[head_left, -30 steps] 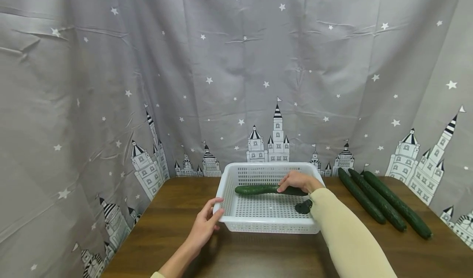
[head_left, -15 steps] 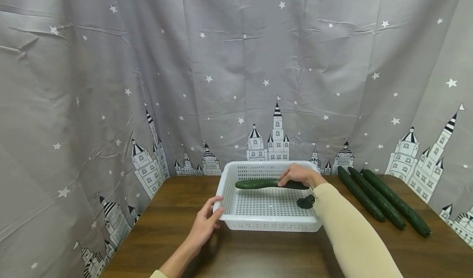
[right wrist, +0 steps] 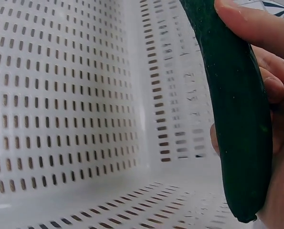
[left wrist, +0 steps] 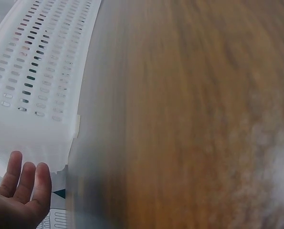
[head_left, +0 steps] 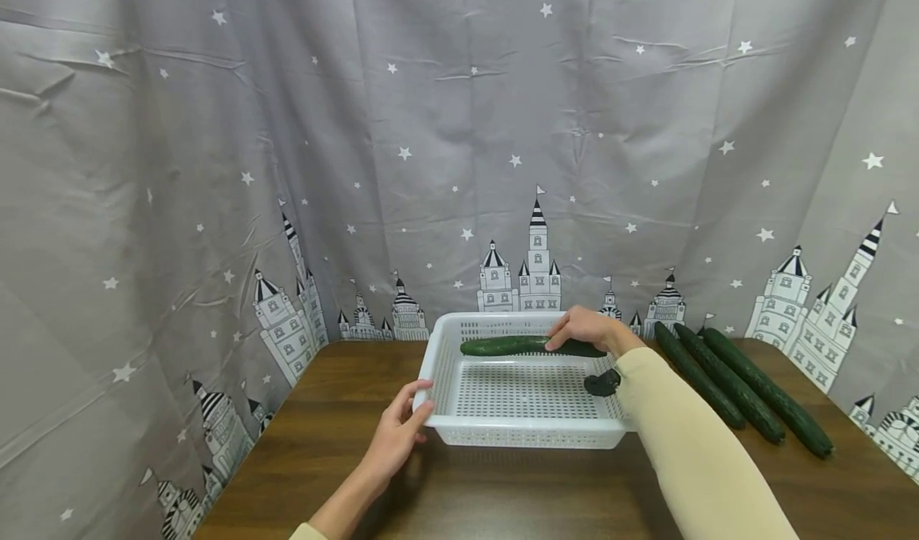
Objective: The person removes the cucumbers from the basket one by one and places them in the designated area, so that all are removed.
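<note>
A white perforated plastic basket [head_left: 517, 424] stands on the table. At its left front corner my left hand [head_left: 391, 428] grips the rim; in the left wrist view that hand's fingers [left wrist: 41, 186] lie against the outside of the wall. My right hand [head_left: 585, 329] reaches over the basket and holds a long dark green cucumber [head_left: 502, 346] crosswise at its right part. The right wrist view shows the same cucumber [right wrist: 237, 114] between thumb and fingers, off the basket's floor. A dark wrist camera [head_left: 601, 383] hangs under the right sleeve.
Three more cucumbers [head_left: 743, 388] lie side by side on the brown wooden table [head_left: 502, 492], right of the basket. Directly behind the table hangs a grey curtain [head_left: 431, 165] with stars and castles.
The right hand and the cucumber have shifted up and back inside the basket, slightly to the right. My left hand stays at the basket's corner.
</note>
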Demonstrator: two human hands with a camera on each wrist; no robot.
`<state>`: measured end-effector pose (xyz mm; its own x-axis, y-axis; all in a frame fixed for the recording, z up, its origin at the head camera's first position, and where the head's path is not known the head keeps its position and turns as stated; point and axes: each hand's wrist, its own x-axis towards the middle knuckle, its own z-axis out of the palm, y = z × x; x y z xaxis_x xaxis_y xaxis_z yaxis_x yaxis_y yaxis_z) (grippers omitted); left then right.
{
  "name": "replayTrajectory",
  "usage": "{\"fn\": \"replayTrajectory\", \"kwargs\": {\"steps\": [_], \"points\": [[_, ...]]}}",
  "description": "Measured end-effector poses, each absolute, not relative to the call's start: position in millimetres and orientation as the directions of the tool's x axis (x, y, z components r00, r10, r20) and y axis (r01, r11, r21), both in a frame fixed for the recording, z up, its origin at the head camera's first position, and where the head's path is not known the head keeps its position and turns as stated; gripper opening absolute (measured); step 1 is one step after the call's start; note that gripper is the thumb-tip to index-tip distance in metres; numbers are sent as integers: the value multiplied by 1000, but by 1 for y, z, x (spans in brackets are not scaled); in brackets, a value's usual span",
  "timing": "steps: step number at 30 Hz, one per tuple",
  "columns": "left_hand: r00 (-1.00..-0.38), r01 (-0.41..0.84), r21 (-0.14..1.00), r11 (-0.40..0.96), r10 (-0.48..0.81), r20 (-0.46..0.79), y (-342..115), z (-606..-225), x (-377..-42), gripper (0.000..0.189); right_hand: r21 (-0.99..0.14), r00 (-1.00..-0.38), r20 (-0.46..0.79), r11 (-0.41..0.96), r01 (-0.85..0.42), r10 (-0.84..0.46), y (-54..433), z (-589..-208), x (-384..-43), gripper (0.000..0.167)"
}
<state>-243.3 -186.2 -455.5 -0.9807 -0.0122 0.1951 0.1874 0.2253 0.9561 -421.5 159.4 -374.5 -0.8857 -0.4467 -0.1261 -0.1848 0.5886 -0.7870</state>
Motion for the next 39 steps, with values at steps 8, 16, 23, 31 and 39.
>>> {"fn": "replayTrajectory", "kwargs": {"steps": [8,16,23,31,39], "points": [[-979,197,953,232,-7,204,-186,-456,-243,37,-794,-879,-124,577,-190,-460,174,-358,-420,48],[-982,177,960,217,-22,186,-186,-456,-244,38,-814,-883,-97,547,-195,-460,188,-349,-422,51],[-984,163,965,206,-34,173,-186,-457,-246,37,-821,-901,-89,544,-176,-426,203,-343,-421,53],[-985,162,964,212,-26,171,-185,-454,-246,38,-787,-903,-60,577,-219,-425,222,-337,-419,55],[-985,159,964,212,-32,170,-186,-456,-248,37,-783,-919,-47,585,-209,-392,239,-330,-411,59]]}}
